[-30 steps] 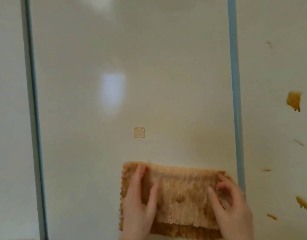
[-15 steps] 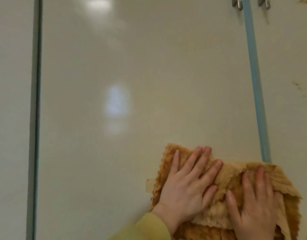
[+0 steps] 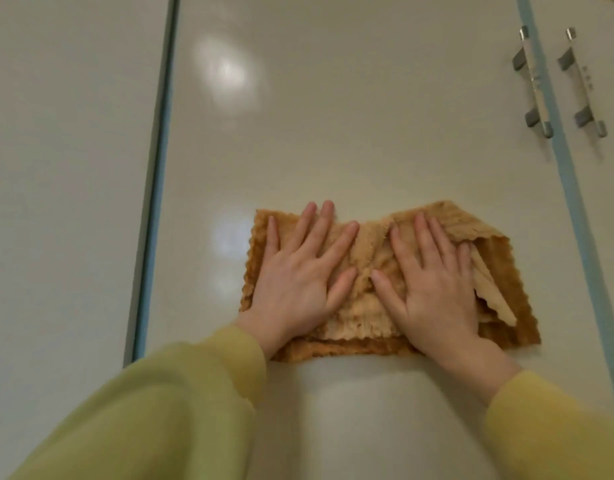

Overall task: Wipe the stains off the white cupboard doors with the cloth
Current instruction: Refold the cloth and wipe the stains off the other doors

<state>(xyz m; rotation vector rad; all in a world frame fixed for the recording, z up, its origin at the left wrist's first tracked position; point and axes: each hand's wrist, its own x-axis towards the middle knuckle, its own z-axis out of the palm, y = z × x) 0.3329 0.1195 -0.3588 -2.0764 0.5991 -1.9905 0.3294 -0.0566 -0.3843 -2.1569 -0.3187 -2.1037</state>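
On the cupboard door (image 3: pixel 333 133), two flat palms on the cloth (image 3: pixel 366 258)

Low on that white panel, left of two metal handles (image 3: pixel 536 84), the folded cloth lay. Even pressure and overlapping strokes would likely clean best. Left hand (image 3: pixel 298 275) and right hand (image 3: pixel 433 289) pressed it, fingers straight and spread

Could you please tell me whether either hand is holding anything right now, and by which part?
Nothing is gripped: the left hand and right hand press flat, fingers straight, on the folded cloth against the cupboard door.
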